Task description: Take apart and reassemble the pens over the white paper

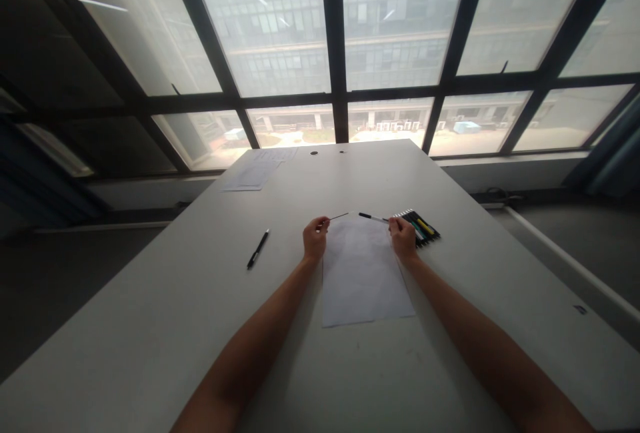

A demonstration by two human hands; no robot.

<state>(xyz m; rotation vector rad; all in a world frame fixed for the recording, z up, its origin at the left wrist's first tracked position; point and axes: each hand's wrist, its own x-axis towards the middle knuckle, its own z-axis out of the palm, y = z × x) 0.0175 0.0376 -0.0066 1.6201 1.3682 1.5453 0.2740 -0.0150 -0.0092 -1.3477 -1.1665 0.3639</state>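
Observation:
My left hand (315, 236) is closed in a pinch on a thin dark pen refill (339, 216), which points right and slightly up. Opposite it, my right hand (402, 236) pinches a pen barrel (373, 217), black at its left end and pale along the middle. A small gap separates the refill from the barrel. Both are held above the far end of white paper sheets (367, 279). Beside my right hand, partly hidden by it, lies a row of several pens (425, 225) with black, teal and yellow parts.
A black pen (259, 249) lies left of my left hand. More printed papers (255, 171) rest at the far left of the white table (350, 186). Two small dark items, one a round spot (314, 153), are near its far edge. Large windows (285, 26) stand behind.

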